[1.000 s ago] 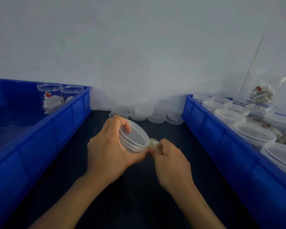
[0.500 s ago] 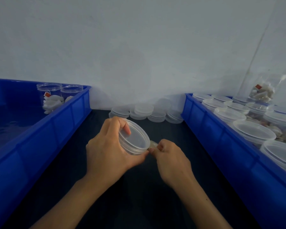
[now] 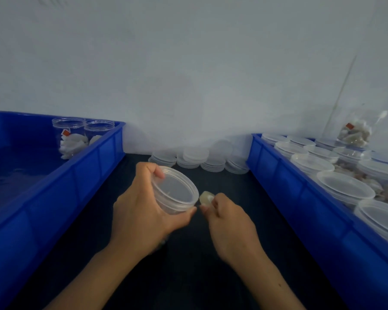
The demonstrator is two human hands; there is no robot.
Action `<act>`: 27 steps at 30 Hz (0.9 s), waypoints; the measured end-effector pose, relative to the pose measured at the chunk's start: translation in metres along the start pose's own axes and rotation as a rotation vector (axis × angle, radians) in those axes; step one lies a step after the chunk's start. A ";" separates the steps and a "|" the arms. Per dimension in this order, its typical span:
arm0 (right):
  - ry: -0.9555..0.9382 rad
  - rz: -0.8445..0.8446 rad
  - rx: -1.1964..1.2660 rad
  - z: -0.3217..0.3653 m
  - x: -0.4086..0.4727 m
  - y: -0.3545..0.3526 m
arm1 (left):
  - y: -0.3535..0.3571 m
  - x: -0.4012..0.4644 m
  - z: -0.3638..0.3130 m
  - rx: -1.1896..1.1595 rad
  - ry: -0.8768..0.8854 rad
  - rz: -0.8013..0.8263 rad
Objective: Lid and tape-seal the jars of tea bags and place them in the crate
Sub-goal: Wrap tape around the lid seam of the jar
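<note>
A clear lidded jar is tilted on its side above the dark table, its lid facing up and to the right. My left hand grips it, fingers over the top and thumb under the lid's rim. Just right of the jar, my right hand pinches a small roll of clear tape close to the lid's edge. The blue crate on the left holds two open jars of tea bags at its far corner.
The blue crate on the right is full of lidded jars, with a bag of tea bags behind it. Stacks of loose lids line the wall between the crates. Dark table lies below my hands.
The jar has turned slightly in my left hand. My right hand has drawn a little away from the lid's rim with the tape roll.
</note>
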State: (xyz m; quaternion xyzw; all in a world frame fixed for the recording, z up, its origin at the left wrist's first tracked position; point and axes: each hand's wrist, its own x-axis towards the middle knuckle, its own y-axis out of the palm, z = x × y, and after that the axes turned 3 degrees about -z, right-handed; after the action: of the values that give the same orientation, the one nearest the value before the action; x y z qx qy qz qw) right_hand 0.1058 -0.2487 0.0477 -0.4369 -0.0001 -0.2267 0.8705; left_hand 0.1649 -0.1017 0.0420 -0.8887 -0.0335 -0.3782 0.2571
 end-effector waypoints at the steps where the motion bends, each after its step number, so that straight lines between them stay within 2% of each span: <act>1: -0.020 0.004 0.005 0.000 0.000 0.000 | 0.000 0.000 0.000 -0.020 -0.005 -0.007; 8: -0.073 0.154 0.265 0.004 -0.006 0.007 | 0.005 -0.006 0.005 -0.077 -0.083 -0.123; 12: -0.038 0.220 0.341 0.005 -0.008 0.009 | 0.005 -0.005 0.005 -0.054 -0.117 -0.118; 19: -0.042 0.208 0.367 0.001 -0.007 0.007 | 0.014 -0.010 0.007 -0.063 -0.127 -0.031; 23: -0.145 0.207 0.284 0.001 -0.006 0.002 | 0.012 -0.008 0.011 -0.087 -0.115 -0.050; 27: -0.169 0.195 0.205 0.002 -0.007 0.001 | 0.008 -0.004 0.016 -0.120 -0.107 -0.025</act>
State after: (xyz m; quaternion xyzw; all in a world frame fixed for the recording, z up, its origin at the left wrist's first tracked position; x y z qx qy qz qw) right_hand 0.1006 -0.2441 0.0472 -0.3612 -0.0541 -0.1021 0.9253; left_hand 0.1747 -0.1007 0.0267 -0.9209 -0.0358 -0.3348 0.1966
